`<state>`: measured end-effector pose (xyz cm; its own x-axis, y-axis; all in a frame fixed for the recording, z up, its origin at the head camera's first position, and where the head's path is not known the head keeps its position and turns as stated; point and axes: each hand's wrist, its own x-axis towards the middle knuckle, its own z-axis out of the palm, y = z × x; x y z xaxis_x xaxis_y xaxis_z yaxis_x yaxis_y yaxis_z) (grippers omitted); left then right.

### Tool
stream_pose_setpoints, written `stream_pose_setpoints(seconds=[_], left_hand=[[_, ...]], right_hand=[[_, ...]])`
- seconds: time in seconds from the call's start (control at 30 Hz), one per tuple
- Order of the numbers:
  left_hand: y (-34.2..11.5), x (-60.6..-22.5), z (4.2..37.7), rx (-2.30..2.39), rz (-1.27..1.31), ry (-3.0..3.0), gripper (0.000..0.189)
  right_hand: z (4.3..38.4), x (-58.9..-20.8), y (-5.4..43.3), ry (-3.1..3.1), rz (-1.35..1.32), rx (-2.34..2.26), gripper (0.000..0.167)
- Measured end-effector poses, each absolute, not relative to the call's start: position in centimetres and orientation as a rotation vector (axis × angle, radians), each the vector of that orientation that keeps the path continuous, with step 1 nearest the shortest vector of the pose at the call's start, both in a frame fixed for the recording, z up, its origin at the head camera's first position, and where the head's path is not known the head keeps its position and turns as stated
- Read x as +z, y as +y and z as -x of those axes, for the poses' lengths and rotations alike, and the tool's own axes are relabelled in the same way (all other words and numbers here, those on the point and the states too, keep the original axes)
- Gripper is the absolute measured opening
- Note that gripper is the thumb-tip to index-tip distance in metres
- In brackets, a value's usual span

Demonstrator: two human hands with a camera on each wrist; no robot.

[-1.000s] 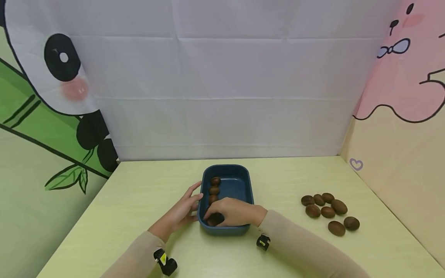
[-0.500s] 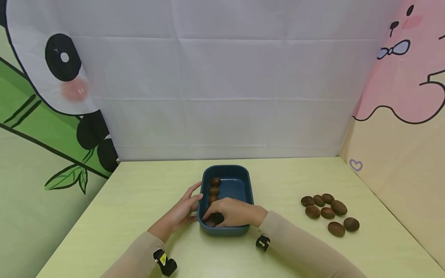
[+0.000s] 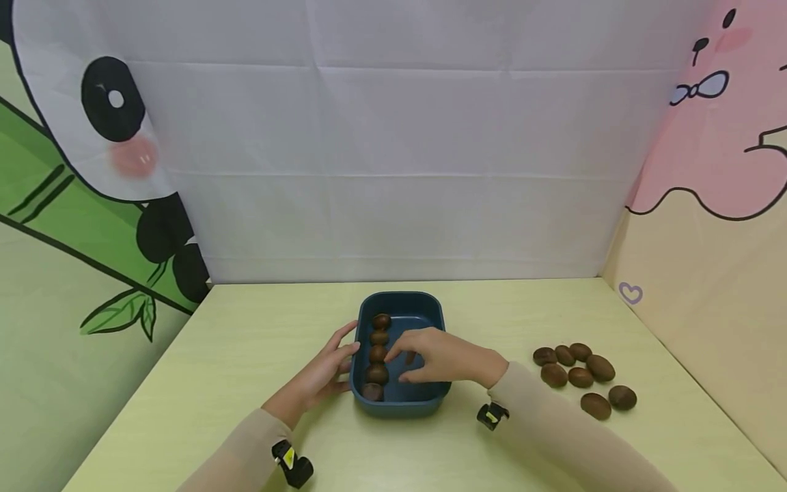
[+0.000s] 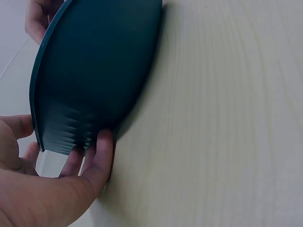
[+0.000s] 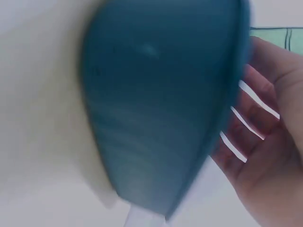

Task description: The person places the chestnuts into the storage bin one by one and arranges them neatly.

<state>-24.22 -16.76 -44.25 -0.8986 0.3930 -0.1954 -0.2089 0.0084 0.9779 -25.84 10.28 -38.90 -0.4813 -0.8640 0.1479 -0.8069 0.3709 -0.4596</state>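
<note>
A dark blue rectangular box point(image 3: 399, 410) stands on the table, with several brown egg-shaped, nut-like pieces point(image 3: 377, 374) lined up along its left inner wall. My left hand point(image 3: 322, 372) rests its spread fingertips against the outside of the box's left wall; in the left wrist view, fingers point(image 4: 102, 151) touch the wall low down. Over the box's middle, just right of the row, my right hand point(image 3: 451, 355) hovers with loosely bent, parted fingers and nothing between them. In the right wrist view its fingers are partly hidden behind the box rim point(image 5: 232, 80).
More of the brown pieces point(image 3: 581, 376) lie in a loose group on the table point(image 3: 492, 451) to the right. A white cloth point(image 3: 406, 171) hangs behind the table, and printed cartoon panels point(image 3: 707, 260) flank it on both sides.
My right hand has let go of the piece at the near left corner of the box and risen up and to the right, uncovering the row's near end. The left hand stays put.
</note>
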Motion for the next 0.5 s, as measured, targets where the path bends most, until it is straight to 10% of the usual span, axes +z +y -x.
stream_pose_setpoints(seconds=[0.5], left_hand=[[-16.7,-44.3,24.2,1.965,-0.171,1.867,0.061]], right_hand=[[25.9,-38.0,20.1,2.709,1.269,-0.792,0.029]])
